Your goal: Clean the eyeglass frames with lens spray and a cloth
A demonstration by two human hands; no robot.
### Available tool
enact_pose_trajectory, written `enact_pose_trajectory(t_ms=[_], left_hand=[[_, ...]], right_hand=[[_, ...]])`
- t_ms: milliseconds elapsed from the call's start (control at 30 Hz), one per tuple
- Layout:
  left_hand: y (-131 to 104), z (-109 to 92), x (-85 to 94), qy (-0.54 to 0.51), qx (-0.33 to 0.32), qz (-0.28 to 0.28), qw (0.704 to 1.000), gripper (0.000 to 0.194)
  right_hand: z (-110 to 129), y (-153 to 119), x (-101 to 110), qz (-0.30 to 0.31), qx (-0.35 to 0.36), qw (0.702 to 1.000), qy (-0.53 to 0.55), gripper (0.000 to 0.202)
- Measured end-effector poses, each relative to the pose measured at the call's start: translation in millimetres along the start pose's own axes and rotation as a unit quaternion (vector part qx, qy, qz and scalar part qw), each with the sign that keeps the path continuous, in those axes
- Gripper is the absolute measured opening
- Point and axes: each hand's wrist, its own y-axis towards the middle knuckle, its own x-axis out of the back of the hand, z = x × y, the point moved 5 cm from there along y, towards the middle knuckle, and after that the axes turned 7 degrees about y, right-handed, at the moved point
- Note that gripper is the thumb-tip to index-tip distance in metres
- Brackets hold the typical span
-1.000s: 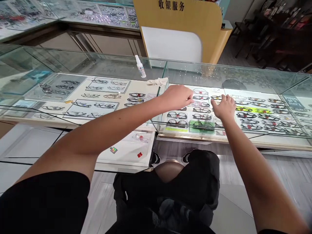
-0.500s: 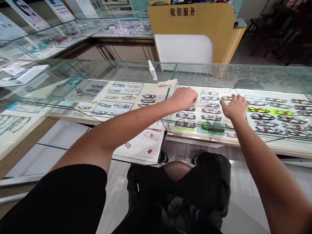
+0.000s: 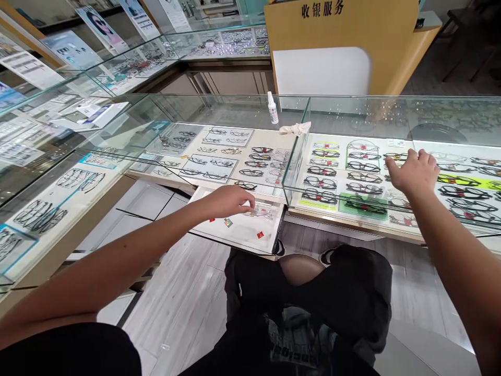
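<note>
My left hand (image 3: pixel 234 201) hangs over a pulled-out white drawer (image 3: pixel 242 243), its fingers curled. The fingertips are right beside clear-framed eyeglasses (image 3: pixel 263 212) lying in the drawer. Whether the fingers grip anything see-through cannot be made out. Small red tags (image 3: pixel 260 235) and a coloured square sticker (image 3: pixel 228 223) lie near the glasses. My right hand (image 3: pixel 415 171) has its fingers spread over the glass showcase, above dark-framed eyeglasses (image 3: pixel 397 156); it holds nothing that I can see.
Rows of eyeglasses (image 3: pixel 319 196) lie under the showcase glass (image 3: pixel 297 151). A white spray bottle (image 3: pixel 273 108) and a crumpled cloth (image 3: pixel 295 128) are on top. A yellow cashier counter (image 3: pixel 395 57) stands behind. More glass cases (image 3: pixel 94 78) run along the left.
My left hand has moved left and down from the showcase to the open drawer. My right hand stays over the showcase. The view has turned slightly left.
</note>
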Motion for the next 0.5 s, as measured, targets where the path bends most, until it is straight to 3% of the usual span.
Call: enact_pose_trajectory(t_ms=[167,367,500], left_hand=[[49,29,-40.9,0.056,0.013,-0.044,0.997,0.028],[98,21,-71.7,0.047,0.023,-0.078,0.996,0.024],[124,22,-75.3,0.036,0.042,-0.086,0.995,0.027]], right_hand=[[-1,1,0,0.000,-0.001,1.000,-0.006,0.097],[-1,2,1,-0.002,-0.014,1.000,-0.017,0.100],[-2,3,1,-0.006,-0.014,1.000,-0.018,0.100]])
